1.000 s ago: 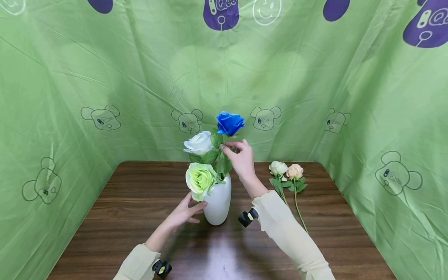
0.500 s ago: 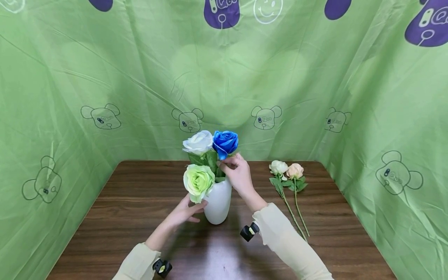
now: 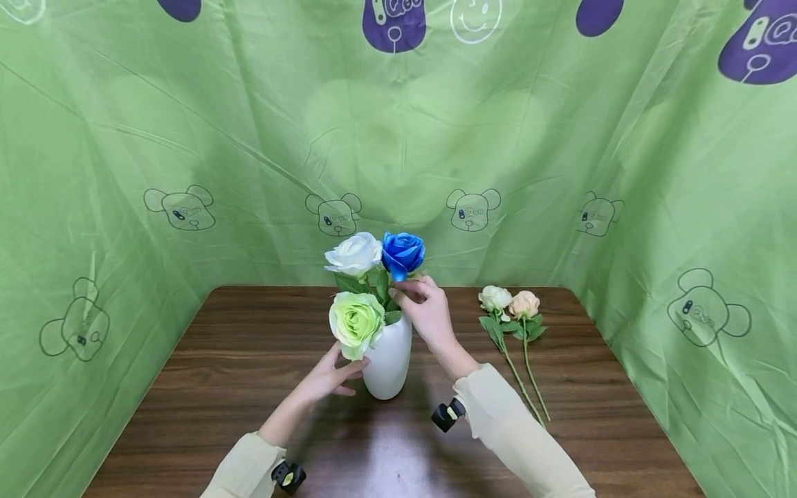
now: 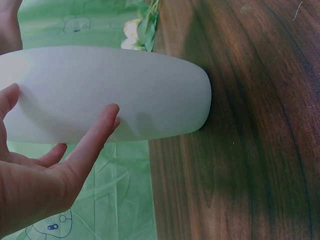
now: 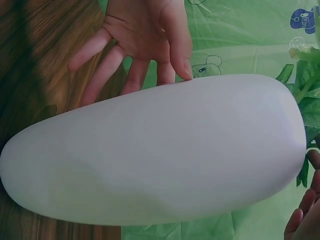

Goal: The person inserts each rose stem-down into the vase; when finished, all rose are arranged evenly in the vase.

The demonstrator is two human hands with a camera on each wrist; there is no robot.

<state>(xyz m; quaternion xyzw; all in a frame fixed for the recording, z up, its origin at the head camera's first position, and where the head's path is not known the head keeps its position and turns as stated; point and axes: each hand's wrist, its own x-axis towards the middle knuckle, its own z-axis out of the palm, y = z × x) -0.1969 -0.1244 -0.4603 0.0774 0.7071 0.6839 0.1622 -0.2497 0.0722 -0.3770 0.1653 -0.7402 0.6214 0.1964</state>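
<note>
A white vase (image 3: 389, 366) stands upright on the wooden table. My left hand (image 3: 319, 379) rests along its left side, fingers spread and nearly straight; the left wrist view shows those fingertips (image 4: 111, 112) against the smooth wall. Above the rim, my right hand (image 3: 429, 315) pinches a blue rose (image 3: 403, 254) just under its bloom, thumb and fingers around the stem. A white rose (image 3: 353, 254) leans to the left in the vase, and a light green rose (image 3: 355, 321) hangs over the near left rim. Green leaves (image 5: 307, 82) fill the vase mouth; the lower stems are hidden inside.
Right of the vase, a cream flower (image 3: 495, 299) and a peach flower (image 3: 525, 304) with long leafy stems lie on the table (image 3: 249, 346). Green cloth (image 3: 398, 138) printed with bear heads hangs behind and along both sides.
My right hand has lowered the blue rose, so its bloom now sits level with the white one. Over the last half second it shifts only slightly. My left hand stays at the vase.
</note>
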